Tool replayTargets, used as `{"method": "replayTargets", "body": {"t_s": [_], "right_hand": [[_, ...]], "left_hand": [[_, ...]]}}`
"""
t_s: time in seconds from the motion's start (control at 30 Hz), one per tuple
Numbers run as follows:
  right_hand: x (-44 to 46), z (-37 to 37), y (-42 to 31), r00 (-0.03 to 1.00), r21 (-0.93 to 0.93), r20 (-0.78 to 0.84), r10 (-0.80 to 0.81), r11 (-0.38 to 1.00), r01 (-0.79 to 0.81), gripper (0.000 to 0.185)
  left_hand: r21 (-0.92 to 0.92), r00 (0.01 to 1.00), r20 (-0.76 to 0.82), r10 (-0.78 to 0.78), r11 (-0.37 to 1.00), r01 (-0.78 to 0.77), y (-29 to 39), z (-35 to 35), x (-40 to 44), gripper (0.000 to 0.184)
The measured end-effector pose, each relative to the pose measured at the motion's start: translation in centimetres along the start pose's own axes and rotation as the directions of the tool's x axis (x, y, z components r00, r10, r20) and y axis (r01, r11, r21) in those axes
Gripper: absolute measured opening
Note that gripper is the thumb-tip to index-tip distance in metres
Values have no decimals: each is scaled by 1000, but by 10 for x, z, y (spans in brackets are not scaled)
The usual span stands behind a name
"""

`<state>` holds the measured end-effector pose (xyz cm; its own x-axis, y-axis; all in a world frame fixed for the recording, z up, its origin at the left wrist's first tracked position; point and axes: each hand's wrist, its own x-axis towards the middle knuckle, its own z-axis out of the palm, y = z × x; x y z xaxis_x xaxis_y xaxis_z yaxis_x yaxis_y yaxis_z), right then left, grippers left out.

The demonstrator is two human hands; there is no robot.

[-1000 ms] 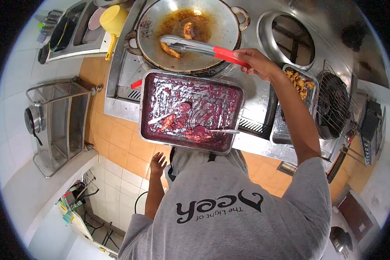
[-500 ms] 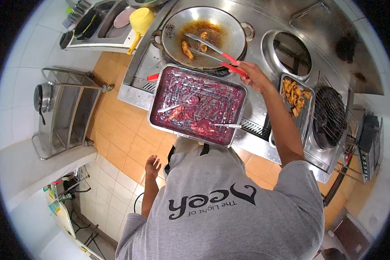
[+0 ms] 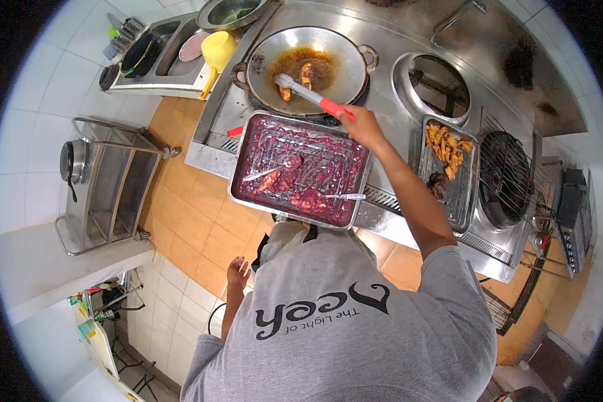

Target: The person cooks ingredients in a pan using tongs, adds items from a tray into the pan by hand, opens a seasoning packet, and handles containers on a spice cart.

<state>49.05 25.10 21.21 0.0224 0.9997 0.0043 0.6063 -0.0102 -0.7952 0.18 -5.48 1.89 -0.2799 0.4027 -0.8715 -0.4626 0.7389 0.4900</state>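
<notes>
My right hand (image 3: 362, 126) is wrapped round the red handle of metal tongs (image 3: 308, 92). The tongs' tips touch or nearly touch a fried piece (image 3: 285, 94) in the oil of a large wok (image 3: 345, 53); a second fried piece (image 3: 306, 75) lies beside it. Below the wok, a metal tray (image 3: 232, 167) holds dark red sauce, coated pieces and two spoons. My left hand (image 3: 238, 271) hangs low on the left, away from the tray, its fingers apart and nothing in it.
Right of the tray, a smaller metal tray (image 3: 471, 171) holds fried pieces (image 3: 447, 147) and a dark lump. Beyond it is a burner with a wire rack (image 3: 506, 177). A round metal ring (image 3: 402, 84) stands behind. At the left are a yellow dipper (image 3: 218, 50), a sink and a metal cart (image 3: 114, 184).
The tongs, spread over the two pieces half a second ago, are now drawn together at the left piece. My right hand has moved slightly left and down. The view has shifted.
</notes>
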Motion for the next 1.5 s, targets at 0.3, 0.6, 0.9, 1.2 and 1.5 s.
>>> {"method": "replayTargets", "body": {"t_s": [0.3,0.6,0.9,1.2,1.5], "right_hand": [[-29,17,-27,988,-144,-99,-115,985,100,41],[-56,9,-22,954,-233,-110,-279,940,248,49],[-58,2,-28,892,-530,51,-449,745,405,48],[-57,6,-29,872,-589,135,-470,670,452,38],[-71,13,-47,908,-634,163,-385,664,396,42]], "left_hand": [[-50,997,74,26,998,-22,4,24,21,25],[-23,998,57,22,1000,-20,9,26,26,40],[87,994,102,31,995,-40,42,24,11,37],[125,999,50,21,992,-27,89,24,27,31],[167,984,176,-28,986,-2,128,33,56,27]]}}
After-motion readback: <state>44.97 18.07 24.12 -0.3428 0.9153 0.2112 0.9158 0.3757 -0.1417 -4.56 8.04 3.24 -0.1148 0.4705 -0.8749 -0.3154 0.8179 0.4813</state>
